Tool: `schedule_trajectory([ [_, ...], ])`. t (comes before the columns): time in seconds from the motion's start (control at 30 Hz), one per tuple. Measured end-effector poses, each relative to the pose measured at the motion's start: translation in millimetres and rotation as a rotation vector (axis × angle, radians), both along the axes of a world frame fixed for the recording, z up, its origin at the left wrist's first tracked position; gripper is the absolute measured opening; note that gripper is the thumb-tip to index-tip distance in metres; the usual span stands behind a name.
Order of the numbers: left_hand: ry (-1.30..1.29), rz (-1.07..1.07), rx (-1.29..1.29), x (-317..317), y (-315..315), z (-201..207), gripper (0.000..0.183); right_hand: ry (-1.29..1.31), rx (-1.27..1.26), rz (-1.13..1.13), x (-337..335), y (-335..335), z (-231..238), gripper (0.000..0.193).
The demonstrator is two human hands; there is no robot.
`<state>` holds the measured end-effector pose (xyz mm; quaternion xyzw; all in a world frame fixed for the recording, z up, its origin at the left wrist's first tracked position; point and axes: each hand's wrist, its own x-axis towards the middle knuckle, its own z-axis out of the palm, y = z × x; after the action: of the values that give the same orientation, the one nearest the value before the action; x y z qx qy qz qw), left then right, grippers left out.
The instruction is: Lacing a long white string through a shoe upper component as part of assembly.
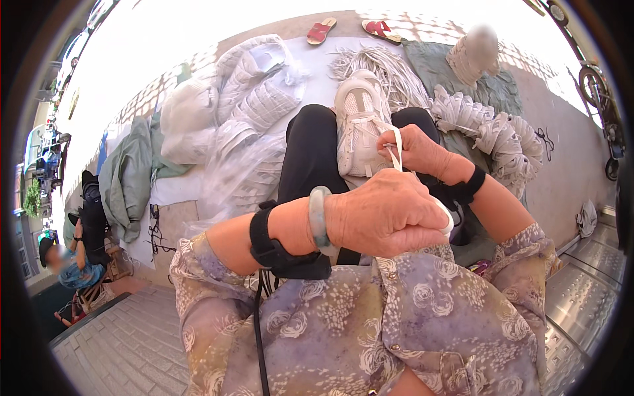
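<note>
Shoe [351, 142], pale, is at upper centre in the head view. The left hand [389, 214] is curled shut around one white lace [399, 158]; the right hand's fingers pinch it closed. Two red slippers [321, 31] lie at the top. At upper left, clear plastic [241, 162] wraps pale shoes, too blurred to count.

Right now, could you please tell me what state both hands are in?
Left hand: closed, holding the flat white shoelace.
Right hand: closed at the same lace, by the off-white mesh sneaker; exact grip unclear.
</note>
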<state>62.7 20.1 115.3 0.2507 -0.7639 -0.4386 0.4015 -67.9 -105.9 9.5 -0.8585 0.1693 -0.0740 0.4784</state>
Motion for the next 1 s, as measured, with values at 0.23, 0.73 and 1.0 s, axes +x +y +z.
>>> schedule_trajectory([
  [0.23,-0.134,0.202,0.430,89,52,-21,0.014,0.403,-0.207,-0.281,-118,-48,14,0.014],
  [0.73,-0.955,0.623,-0.229,52,22,-102,0.045,0.063,-0.737,-0.169,-32,9,3,0.046],
  [1.0,-1.059,0.594,-0.404,55,-8,-118,0.046,0.190,-0.654,-0.146,-2,7,-9,0.048],
])
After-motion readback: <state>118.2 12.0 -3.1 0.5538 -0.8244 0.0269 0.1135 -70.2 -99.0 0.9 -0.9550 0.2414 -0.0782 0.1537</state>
